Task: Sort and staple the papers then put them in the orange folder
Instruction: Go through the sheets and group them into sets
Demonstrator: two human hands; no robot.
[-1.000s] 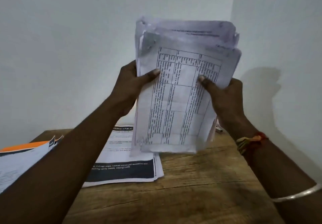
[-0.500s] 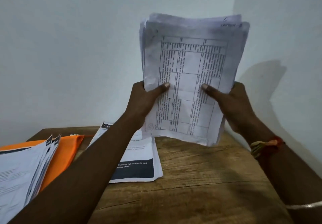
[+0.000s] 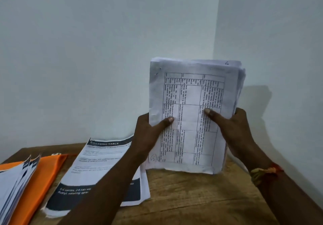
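Note:
A thick stack of white papers [image 3: 190, 93] with a printed table on its front sheet stands upright, its bottom edge resting on the wooden table [image 3: 192, 198]. My left hand [image 3: 148, 133] grips its left edge with the thumb across the front. My right hand [image 3: 232, 126] grips the right edge the same way. The orange folder [image 3: 45, 175] lies flat at the table's left, partly covered by a fanned pile of printed sheets [image 3: 12, 186]. No stapler is in view.
A second pile of white sheets with dark header and footer bands [image 3: 97, 165] lies flat between the folder and the held stack, under my left forearm. White walls meet in a corner behind the table. Bare wood shows at front right.
Both hands have lowered the stack from mid-air until its bottom edge rests on the table, and the sheets look squared up. The view has shifted, showing more of the orange folder.

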